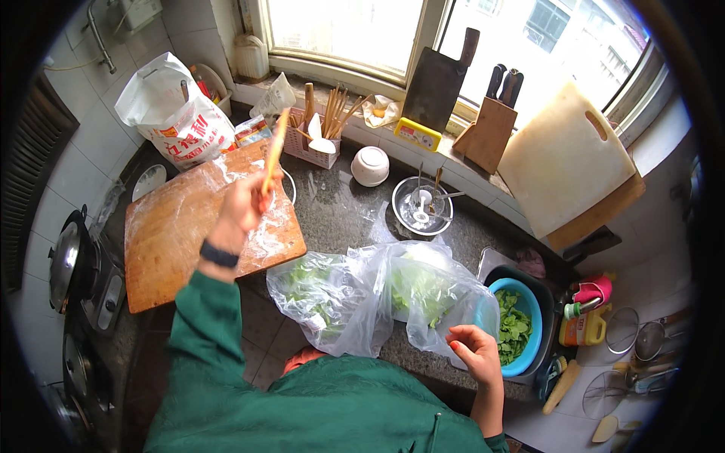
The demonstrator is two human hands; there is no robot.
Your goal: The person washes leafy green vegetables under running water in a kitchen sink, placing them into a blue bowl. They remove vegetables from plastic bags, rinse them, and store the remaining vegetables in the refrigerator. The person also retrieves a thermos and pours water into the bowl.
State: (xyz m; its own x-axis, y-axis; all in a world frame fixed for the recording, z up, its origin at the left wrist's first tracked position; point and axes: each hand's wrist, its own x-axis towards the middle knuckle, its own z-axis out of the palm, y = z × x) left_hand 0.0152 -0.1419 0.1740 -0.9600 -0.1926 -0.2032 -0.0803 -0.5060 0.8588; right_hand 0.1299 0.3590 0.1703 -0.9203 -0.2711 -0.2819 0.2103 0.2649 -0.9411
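My left hand (243, 205) is raised over the floured wooden board (170, 238) and closed around a slim wooden stick (276, 150), perhaps a rolling pin, blurred and pointing up toward the window. My right hand (474, 352) has its fingers curled, with nothing seen in it, beside the blue plastic basin (537, 340) of leafy greens (512, 328). Clear plastic bags (362, 300) with leafy vegetables inside lie on the counter between my hands. Behind them is a steel bowl (401, 218) holding several utensils.
A white flour bag (181, 124) stands behind the board. Along the window are a chopstick holder (311, 148), an upturned white bowl (370, 166), a cleaver (433, 85), a knife block (490, 133) and a pale cutting board (566, 164). A gas stove (105, 289) is at left.
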